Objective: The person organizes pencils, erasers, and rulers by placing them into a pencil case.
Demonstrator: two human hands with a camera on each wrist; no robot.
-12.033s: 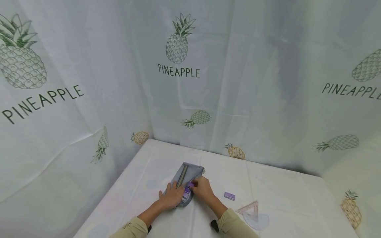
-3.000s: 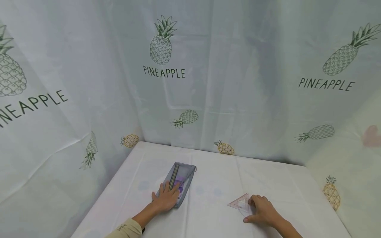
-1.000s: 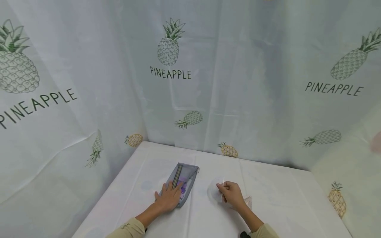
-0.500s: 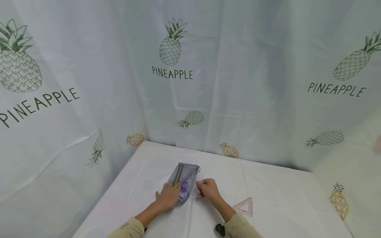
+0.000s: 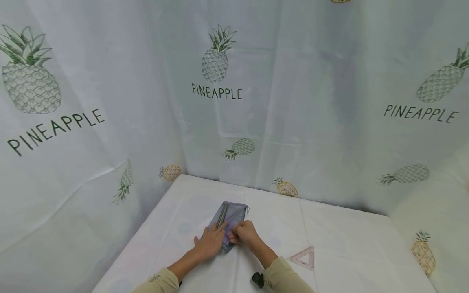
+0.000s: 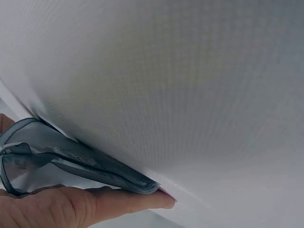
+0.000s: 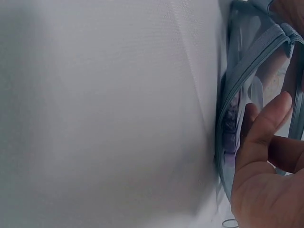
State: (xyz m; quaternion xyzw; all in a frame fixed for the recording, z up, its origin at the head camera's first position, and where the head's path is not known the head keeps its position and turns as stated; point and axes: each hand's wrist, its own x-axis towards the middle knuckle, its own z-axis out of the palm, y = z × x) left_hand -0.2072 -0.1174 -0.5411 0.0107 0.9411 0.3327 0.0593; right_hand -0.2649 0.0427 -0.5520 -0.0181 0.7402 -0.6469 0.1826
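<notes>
A grey see-through zip pencil case [image 5: 234, 211] lies on the white-covered table, with long dark pencils [image 5: 222, 216] along its left side. My left hand [image 5: 209, 243] rests on its near left part, fingers spread; the left wrist view shows the thumb [image 6: 128, 202] straight along its edge. My right hand [image 5: 246, 234] is at the unzipped right side, fingers curled and reaching into the mouth. Between them is a clear protractor [image 7: 256, 92], mostly hidden by the hand and the case. Purple-wrapped erasers [image 7: 230, 128] sit inside, beside the right fingers.
A pinkish transparent set square [image 5: 311, 258] lies on the table to the right of the right forearm. A pineapple-print curtain [image 5: 307, 122] stands behind and on both sides of the table. The zip's ring [image 5: 247, 209] hangs at the case's far right corner.
My right hand has carried the protractor from the right side of the table leftward into the pencil case's mouth. The left hand has stayed on the case. The set square remains lying on the table.
</notes>
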